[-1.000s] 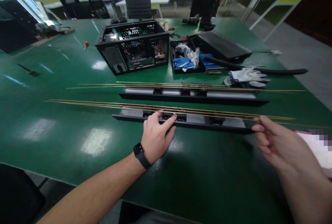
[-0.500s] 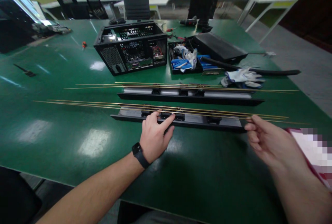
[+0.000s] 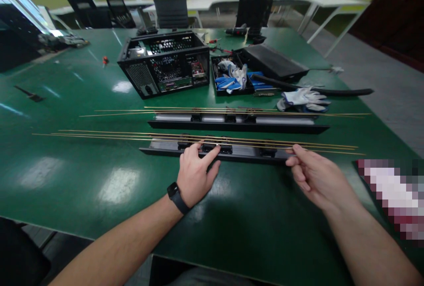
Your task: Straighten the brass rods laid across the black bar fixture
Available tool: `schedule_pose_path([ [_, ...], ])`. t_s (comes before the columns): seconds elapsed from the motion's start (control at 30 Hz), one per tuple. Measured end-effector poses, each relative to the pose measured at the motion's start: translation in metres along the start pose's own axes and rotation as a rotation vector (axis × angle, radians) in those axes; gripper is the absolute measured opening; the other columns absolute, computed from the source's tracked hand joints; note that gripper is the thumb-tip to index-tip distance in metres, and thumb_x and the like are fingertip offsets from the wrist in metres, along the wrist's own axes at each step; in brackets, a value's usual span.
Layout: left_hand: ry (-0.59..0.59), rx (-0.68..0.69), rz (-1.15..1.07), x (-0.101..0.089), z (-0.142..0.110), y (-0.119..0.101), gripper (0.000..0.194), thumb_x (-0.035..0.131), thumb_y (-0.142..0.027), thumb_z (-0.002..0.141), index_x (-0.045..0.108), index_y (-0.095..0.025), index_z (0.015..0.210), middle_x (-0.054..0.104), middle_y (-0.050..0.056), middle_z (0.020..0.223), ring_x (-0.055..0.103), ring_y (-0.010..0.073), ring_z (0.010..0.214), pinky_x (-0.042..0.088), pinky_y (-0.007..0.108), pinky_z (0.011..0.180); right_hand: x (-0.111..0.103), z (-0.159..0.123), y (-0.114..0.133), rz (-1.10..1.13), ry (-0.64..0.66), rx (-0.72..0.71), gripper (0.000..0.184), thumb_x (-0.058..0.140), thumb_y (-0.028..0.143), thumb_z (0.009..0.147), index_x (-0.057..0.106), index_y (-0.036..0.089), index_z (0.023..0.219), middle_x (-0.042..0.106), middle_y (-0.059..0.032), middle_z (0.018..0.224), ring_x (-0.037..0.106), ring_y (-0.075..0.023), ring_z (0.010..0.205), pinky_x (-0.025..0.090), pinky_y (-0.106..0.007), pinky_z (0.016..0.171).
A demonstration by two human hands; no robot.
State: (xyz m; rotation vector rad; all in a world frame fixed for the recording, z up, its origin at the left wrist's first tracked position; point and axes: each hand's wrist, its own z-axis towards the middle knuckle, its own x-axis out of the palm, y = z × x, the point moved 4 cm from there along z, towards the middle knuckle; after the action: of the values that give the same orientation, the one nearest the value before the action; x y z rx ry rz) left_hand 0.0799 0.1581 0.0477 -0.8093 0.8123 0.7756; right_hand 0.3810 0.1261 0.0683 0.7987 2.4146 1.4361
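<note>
Two long black-edged rails lie across the green table. On the near rail (image 3: pixel 159 151), several thin brass-coloured rods (image 3: pixel 99 134) run lengthwise over black clamp-like blocks (image 3: pixel 267 148). My left hand (image 3: pixel 197 167), with a black watch on its wrist, rests at the middle block, thumb and index finger apart; its fingertips touch the block, and whether they press a rod I cannot tell. Toward the right end, my right hand (image 3: pixel 311 169) pinches one thin rod (image 3: pixel 344 152) between thumb and index finger. The far rail (image 3: pixel 232 126) carries similar rods and blocks.
Behind the rails stands an open computer case (image 3: pixel 165 69). Beside it are a black tray (image 3: pixel 228 92) with gloves, a flat black panel (image 3: pixel 276 63), a black tube (image 3: pixel 347 92) and another glove pair (image 3: pixel 304 98). A brush (image 3: pixel 31 95) lies at left, a pixelated red-and-white object (image 3: pixel 391 193) at right.
My right hand has moved left along the near rail, and the pinched rod has slid left with it. My left hand stays at the middle block. The view has shifted slightly.
</note>
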Motion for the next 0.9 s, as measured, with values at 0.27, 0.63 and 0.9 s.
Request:
schedule_pose_path([
  [0.27, -0.011, 0.013, -0.001, 0.0, 0.0, 0.0, 0.041, 0.066, -0.036, 0.107, 0.077, -0.032, 0.146, 0.058, 0.018, 0.142, 0.059, 0.0337, 0.121, 0.055, 0.052, 0.102, -0.009, 0.002, 0.003, 0.081, -0.077, -0.08, 0.022, 0.077, 0.035, 0.1, 0.064, 0.019, 0.095, 0.062, 0.0017, 0.073, 0.04, -0.0065, 0.039, 0.027, -0.017, 0.029],
  [0.63, -0.008, 0.011, -0.007, 0.0, 0.0, -0.001, 0.041, 0.066, -0.035, 0.107, 0.075, -0.033, 0.147, 0.058, 0.017, 0.142, 0.058, 0.0324, 0.121, 0.055, 0.052, 0.104, 0.001, -0.002, -0.002, 0.045, 0.003, -0.05, 0.024, 0.08, 0.037, 0.098, 0.067, 0.017, 0.094, 0.064, -0.0005, 0.073, 0.04, -0.0063, 0.038, 0.026, -0.016, 0.028],
  [0.9, -0.009, 0.009, -0.016, 0.0, 0.0, 0.001, 0.042, 0.067, -0.033, 0.106, 0.075, -0.033, 0.148, 0.058, 0.016, 0.142, 0.059, 0.0317, 0.122, 0.055, 0.051, 0.105, -0.017, -0.001, 0.018, 0.152, -0.2, -0.036, 0.018, 0.062, 0.017, 0.105, 0.064, 0.014, 0.087, 0.055, 0.0004, 0.069, 0.04, -0.006, 0.039, 0.026, -0.018, 0.028],
])
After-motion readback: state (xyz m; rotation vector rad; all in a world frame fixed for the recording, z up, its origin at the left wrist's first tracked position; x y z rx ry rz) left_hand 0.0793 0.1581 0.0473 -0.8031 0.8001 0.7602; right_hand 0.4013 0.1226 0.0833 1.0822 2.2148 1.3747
